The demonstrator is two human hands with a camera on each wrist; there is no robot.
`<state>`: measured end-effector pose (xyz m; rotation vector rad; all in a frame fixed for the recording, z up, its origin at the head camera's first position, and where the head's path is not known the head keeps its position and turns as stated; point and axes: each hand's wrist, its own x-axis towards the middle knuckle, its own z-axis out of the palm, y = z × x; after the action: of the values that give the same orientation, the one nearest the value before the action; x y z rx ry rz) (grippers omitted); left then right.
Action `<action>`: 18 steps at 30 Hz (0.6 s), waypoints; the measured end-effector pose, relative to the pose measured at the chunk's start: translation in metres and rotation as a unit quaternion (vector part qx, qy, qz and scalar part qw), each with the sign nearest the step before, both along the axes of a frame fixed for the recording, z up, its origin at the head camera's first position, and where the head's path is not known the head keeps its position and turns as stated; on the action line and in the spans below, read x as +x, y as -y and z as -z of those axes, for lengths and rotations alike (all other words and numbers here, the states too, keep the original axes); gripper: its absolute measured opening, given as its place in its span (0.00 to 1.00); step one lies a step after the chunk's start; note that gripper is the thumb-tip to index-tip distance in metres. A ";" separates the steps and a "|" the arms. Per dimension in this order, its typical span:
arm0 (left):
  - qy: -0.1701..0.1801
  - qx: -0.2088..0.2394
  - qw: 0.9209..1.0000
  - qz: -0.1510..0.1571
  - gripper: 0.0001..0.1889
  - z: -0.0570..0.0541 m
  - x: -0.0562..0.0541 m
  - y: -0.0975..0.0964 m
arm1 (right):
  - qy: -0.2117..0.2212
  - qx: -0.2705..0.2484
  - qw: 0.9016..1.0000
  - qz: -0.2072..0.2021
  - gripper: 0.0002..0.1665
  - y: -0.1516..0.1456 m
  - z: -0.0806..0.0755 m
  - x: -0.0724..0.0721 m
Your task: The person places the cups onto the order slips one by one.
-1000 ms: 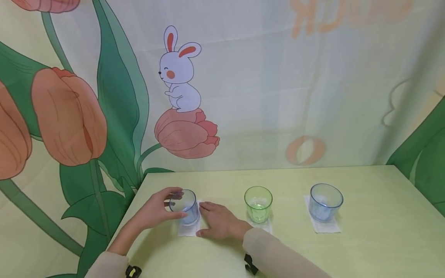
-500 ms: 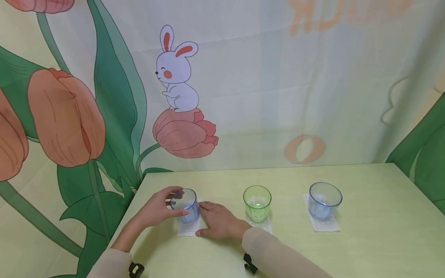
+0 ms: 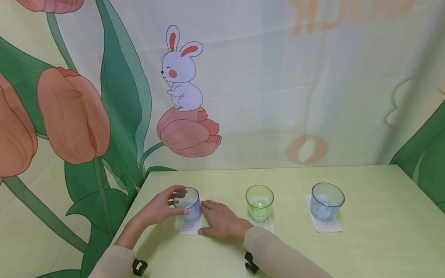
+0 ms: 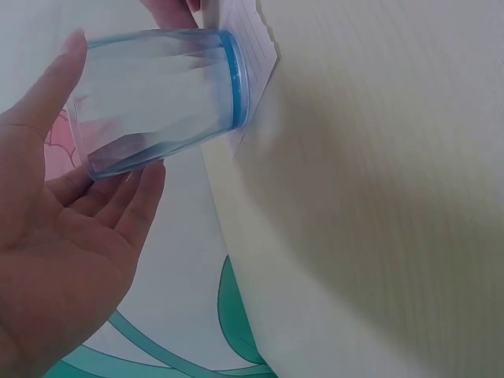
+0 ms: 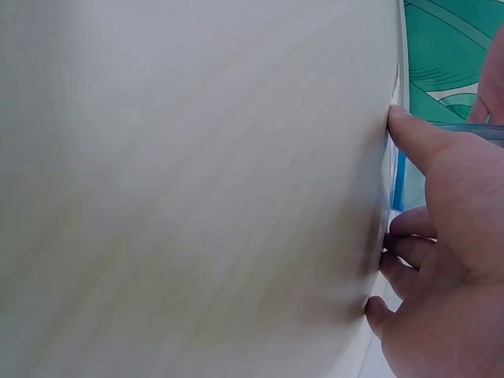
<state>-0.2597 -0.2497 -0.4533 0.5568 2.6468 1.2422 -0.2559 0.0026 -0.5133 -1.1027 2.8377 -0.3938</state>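
Note:
My left hand (image 3: 158,208) holds a blue-tinted clear glass (image 3: 193,210) near its rim, thumb on the near side and fingers round the far side. In the left wrist view, the glass (image 4: 157,98) has its thick blue base at a small white sheet of paper (image 4: 258,51) with faint lines. That paper (image 3: 190,229) lies under the glass on the table. Just right of the glass, my right hand (image 3: 222,221) rests palm down, its fingers at the paper's right edge. In the right wrist view, the right hand's fingertips (image 5: 402,116) touch the tabletop.
A green glass (image 3: 259,206) stands to the right on white paper (image 3: 267,224), partly behind the right wrist. Farther right is another blue glass (image 3: 326,206) on its own paper (image 3: 328,227). A printed curtain (image 3: 243,96) hangs along the back edge of the pale table (image 3: 375,231).
The left hand and its glass have shifted very slightly to the right over the paper. My right hand stays in place, and the head view has swayed a little.

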 end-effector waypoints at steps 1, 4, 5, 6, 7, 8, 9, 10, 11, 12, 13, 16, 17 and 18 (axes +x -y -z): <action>0.001 0.002 1.000 0.002 0.43 0.000 -0.001 0.000 | 0.000 0.001 1.000 0.002 0.53 0.000 0.000 -0.001; 0.008 0.008 1.000 0.000 0.43 0.000 -0.003 -0.001 | 0.001 -0.003 1.000 0.006 0.53 0.000 0.000 -0.003; 0.008 0.008 1.000 0.000 0.44 0.000 -0.003 -0.001 | 0.001 -0.005 1.000 0.005 0.53 0.000 0.001 -0.003; 0.007 0.006 1.000 -0.001 0.44 0.001 -0.004 -0.001 | 0.000 -0.007 1.000 0.004 0.54 0.000 0.001 -0.003; 0.006 0.004 1.000 -0.001 0.44 0.001 -0.004 -0.002 | 0.000 -0.010 1.000 0.003 0.54 -0.001 0.001 -0.004; 0.005 0.000 1.000 -0.003 0.44 0.001 -0.005 -0.001 | 0.000 -0.012 1.000 0.001 0.55 -0.001 0.001 -0.004; 0.004 -0.005 1.000 -0.003 0.45 0.002 -0.005 -0.001 | 0.000 -0.013 1.000 -0.001 0.55 -0.002 0.001 -0.003; 0.003 -0.009 1.000 -0.002 0.45 0.003 -0.006 0.000 | 0.001 -0.013 1.000 -0.003 0.56 -0.003 -0.001 -0.003; 0.003 -0.014 1.000 -0.004 0.46 0.004 -0.007 0.000 | 0.003 -0.012 1.000 -0.007 0.56 -0.004 -0.003 -0.002; 0.002 -0.018 1.000 -0.005 0.46 0.004 -0.007 0.000 | 0.009 -0.011 1.000 -0.009 0.56 -0.006 -0.006 0.000; 0.002 -0.022 1.000 -0.006 0.47 0.005 -0.008 0.001 | 0.016 -0.011 1.000 -0.012 0.56 -0.008 -0.010 0.001; -0.002 -0.030 1.000 -0.006 0.52 0.004 -0.009 0.000 | 0.044 -0.016 0.999 -0.020 0.55 -0.018 -0.025 0.008; -0.006 -0.032 0.999 -0.009 0.53 0.002 -0.009 -0.001 | 0.055 -0.021 0.998 -0.022 0.55 -0.022 -0.031 0.011; -0.013 -0.037 0.999 -0.010 0.54 0.000 -0.008 -0.002 | 0.060 -0.026 0.998 -0.025 0.55 -0.027 -0.037 0.014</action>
<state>-0.2680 -0.2477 -0.4531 0.5391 2.7132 1.1440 -0.2420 0.0292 -0.4764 -1.1166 2.7044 -0.5142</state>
